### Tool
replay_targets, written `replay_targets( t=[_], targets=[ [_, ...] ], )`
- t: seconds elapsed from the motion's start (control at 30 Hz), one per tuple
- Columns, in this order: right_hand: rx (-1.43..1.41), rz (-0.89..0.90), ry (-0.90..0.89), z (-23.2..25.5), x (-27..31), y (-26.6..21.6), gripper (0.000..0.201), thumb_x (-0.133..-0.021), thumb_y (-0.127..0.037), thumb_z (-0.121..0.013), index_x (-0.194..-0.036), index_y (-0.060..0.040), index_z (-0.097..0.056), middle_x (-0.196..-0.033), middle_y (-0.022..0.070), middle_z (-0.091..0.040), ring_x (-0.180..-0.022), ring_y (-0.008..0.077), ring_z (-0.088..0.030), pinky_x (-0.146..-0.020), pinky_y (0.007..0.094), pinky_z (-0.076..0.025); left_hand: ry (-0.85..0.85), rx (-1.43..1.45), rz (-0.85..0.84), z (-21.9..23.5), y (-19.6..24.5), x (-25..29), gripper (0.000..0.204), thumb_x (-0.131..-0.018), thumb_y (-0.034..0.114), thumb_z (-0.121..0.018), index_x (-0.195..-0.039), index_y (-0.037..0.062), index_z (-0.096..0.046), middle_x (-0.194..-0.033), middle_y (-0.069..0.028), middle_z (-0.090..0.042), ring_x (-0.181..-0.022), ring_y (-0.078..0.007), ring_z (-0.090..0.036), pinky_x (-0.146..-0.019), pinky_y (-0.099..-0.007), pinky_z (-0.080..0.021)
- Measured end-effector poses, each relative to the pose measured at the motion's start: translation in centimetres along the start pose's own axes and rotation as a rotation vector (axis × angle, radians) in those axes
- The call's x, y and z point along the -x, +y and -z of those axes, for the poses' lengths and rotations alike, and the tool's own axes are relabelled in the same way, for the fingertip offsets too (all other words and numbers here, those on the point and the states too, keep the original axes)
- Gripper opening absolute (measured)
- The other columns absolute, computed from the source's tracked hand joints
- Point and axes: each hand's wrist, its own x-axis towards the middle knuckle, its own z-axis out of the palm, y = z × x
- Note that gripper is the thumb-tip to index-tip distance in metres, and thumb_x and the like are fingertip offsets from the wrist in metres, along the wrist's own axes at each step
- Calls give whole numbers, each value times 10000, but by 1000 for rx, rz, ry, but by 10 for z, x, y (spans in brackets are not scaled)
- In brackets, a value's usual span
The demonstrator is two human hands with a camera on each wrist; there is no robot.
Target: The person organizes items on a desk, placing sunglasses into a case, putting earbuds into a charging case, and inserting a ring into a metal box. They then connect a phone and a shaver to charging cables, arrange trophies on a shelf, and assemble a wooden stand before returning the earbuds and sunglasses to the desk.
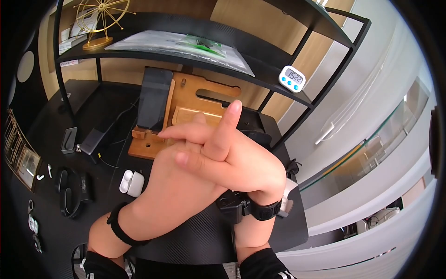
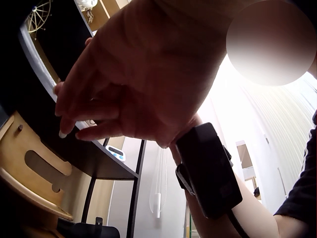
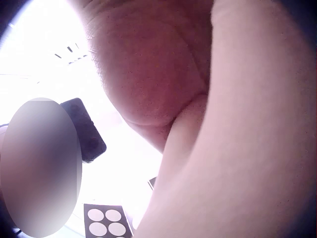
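Note:
My two hands are joined in front of me, above the desk. The left hand (image 1: 174, 174) reaches up from the lower left with its back uppermost, a black band round the wrist. Bent sharply at its wrist, the right hand (image 1: 251, 160) lies across it and grips it, the thumb over its back. One finger points upward and another reaches left. The left fingers are largely hidden in the clasp. Behind them is a wooden phone stand (image 1: 179, 95) bearing a dark phone (image 1: 155, 102). In the left wrist view, a black wrist camera (image 2: 208, 171) shows on the right arm.
A white earbud case (image 1: 132, 182) lies left of the forearms, with a power bank (image 1: 100, 135) behind it. Farther left is a black strap (image 1: 72, 193). A shelf (image 1: 260, 79) spans the back, carrying a white timer (image 1: 291, 79) and a gold wheel ornament (image 1: 102, 18).

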Motion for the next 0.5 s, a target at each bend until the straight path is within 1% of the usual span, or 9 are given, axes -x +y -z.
replay_targets(
  t=[0.03, 0.17, 0.2, 0.23, 0.3, 0.37, 0.4, 0.43, 0.5],
  targets=[
    [-30, 102, 0, 4, 2, -7, 372, -867, -259, -572, -1078, 47, -590, -972, 211, -621, -927, 335, -587, -827, 361, -456, 180, 334, -42, -11, -6, 2, 650, -792, 207, -624, -1338, 35, -317, -827, -155, -552, -778, -269, -564, -663, -334, -451],
    [-101, 130, 15, -5, -3, 2, 316, -883, -235, -561, -1044, 34, -606, -958, 199, -618, -926, 325, -586, -828, 353, -455, 905, 1657, -223, -57, -22, -1, 421, -874, 248, -548, -1211, 0, -507, -908, -178, -576, -947, -233, -558, -821, -294, -417],
    [-74, 91, 14, -6, -4, 0, 312, -885, -234, -560, -1042, 32, -606, -955, 192, -616, -927, 322, -585, -829, 352, -453, 1084, 1988, -269, -64, -19, -10, 392, -895, 259, -529, -1179, -9, -555, -928, -183, -582, -989, -224, -557, -861, -284, -409],
    [-47, 51, 13, -7, -5, -1, 308, -887, -233, -558, -1040, 30, -606, -951, 186, -613, -928, 320, -583, -830, 350, -451, 1084, 1989, -271, -72, -15, -20, 392, -895, 259, -529, -1179, -9, -555, -928, -183, -582, -989, -224, -557, -861, -284, -409],
    [-95, 88, 30, -7, -4, 2, 306, -887, -233, -559, -1037, 29, -606, -949, 182, -610, -928, 318, -582, -830, 348, -449, 1174, 2300, -941, -77, 9, -53, 379, -902, 282, -523, -1100, -31, -603, -1038, -195, -588, -1092, -202, -502, -977, -263, -301],
    [-144, 127, 47, -10, -5, 11, 303, -888, -233, -559, -1034, 28, -607, -946, 178, -608, -929, 316, -581, -830, 347, -447, 1175, 2341, -999, -79, -1, -49, 376, -899, 279, -530, -1099, -30, -607, -1066, -197, -586, -1107, -205, -497, -990, -260, -288],
    [-81, 56, 29, -13, -8, 18, 303, -887, -234, -561, -1033, 28, -606, -941, 178, -606, -923, 315, -579, -827, 346, -447, 1177, 2382, -1056, -80, -5, -47, 373, -896, 276, -537, -1098, -28, -610, -1093, -198, -583, -1122, -209, -491, -1003, -257, -275],
    [-19, -16, 12, -15, -10, 22, 303, -886, -235, -563, -1031, 28, -606, -936, 178, -605, -918, 314, -578, -823, 346, -447, 1177, 2382, -1054, -82, -8, -44, 373, -896, 276, -537, -1098, -28, -610, -1093, -198, -583, -1122, -209, -491, -1003, -257, -275],
    [-58, 48, 32, -9, -5, 11, 304, -884, -237, -565, -1027, 28, -607, -931, 177, -604, -911, 315, -577, -819, 347, -447, 1068, 2333, -1012, -80, -7, -45, 381, -896, 282, -541, -1117, -22, -606, -1081, -192, -586, -1122, -214, -491, -1002, -257, -277]
  ],
)
